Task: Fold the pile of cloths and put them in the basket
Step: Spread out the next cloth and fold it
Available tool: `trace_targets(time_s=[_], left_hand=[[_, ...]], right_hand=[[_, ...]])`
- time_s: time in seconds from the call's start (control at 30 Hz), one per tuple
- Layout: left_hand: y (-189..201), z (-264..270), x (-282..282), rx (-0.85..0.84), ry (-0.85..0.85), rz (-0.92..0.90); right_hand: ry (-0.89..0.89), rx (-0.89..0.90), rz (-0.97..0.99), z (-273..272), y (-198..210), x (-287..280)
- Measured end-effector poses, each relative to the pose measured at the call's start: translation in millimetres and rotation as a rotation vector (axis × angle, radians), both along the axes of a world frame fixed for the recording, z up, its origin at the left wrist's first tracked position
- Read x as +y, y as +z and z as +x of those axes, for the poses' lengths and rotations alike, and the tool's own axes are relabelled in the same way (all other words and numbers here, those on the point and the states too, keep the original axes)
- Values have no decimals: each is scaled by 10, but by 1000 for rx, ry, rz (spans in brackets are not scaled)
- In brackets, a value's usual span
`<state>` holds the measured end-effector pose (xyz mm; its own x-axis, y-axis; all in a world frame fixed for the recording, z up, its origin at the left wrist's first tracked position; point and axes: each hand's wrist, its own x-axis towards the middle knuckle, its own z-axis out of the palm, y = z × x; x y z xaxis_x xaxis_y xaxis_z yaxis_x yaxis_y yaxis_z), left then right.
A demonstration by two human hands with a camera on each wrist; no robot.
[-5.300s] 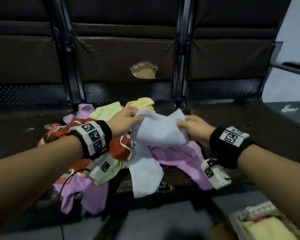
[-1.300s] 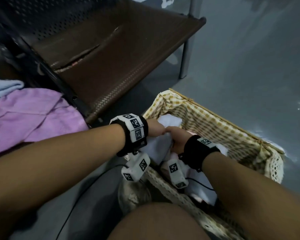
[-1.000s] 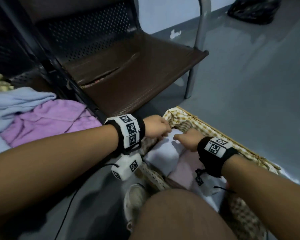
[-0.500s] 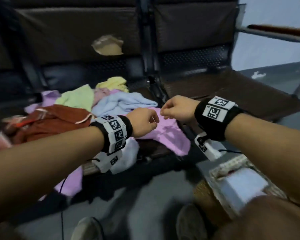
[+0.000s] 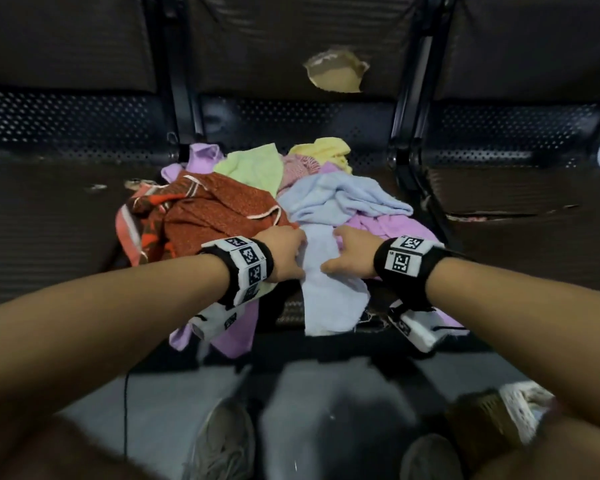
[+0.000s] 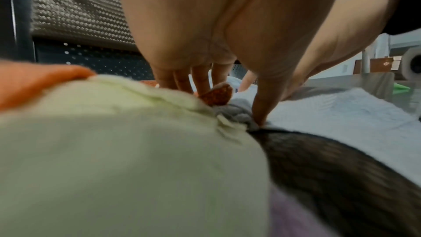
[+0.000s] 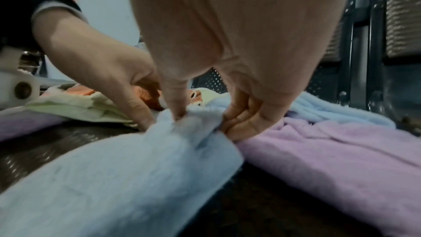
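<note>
We pinch the pale blue cloth (image 5: 329, 289) at the pile's (image 5: 257, 202) 6 o'clock edge on the surface (image 5: 49, 237), left hand (image 5: 284, 254) and right hand (image 5: 347, 252) gripping opposite sides, apparently to lift it free for folding.

The right hand (image 7: 227, 78) pinches a bunched fold of the pale blue cloth (image 7: 118, 177) between thumb and curled fingers; the left hand (image 7: 102, 71) presses its far edge. A lilac cloth (image 7: 330, 147) lies just beside.
</note>
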<state>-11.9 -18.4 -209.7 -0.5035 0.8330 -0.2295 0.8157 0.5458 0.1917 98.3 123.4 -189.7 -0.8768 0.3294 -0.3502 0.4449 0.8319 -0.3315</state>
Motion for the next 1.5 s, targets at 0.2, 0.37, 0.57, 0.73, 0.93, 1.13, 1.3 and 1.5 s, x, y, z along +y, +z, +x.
trace_targets(time_s=[0.2,0.37,0.57,0.73,0.93,1.13,1.3,1.5], left_hand=[[59,-70,115,30,42,-31],[187,-31,262,81,78,142],[450,71,593,-24,5,434],[683,392,832,-161,-28,754],[744,717,880,-380,-94,721],[618,529,785,-465,9,482],[547,471,816,-212,-63,500],[795,268,751,-46,241,955]], right_hand=[[-179,138,-111,-96,3,-35],[-258,500,-209,27,288,76],[-496,713,-41,428,572,590],[-436,596,-251,702,545,832],[-68,568,-318,683,476,722],[-171,864,-522,748,640,807],[-182,811,-391,799,655,866],[-292,716,-84,797,521,1001]])
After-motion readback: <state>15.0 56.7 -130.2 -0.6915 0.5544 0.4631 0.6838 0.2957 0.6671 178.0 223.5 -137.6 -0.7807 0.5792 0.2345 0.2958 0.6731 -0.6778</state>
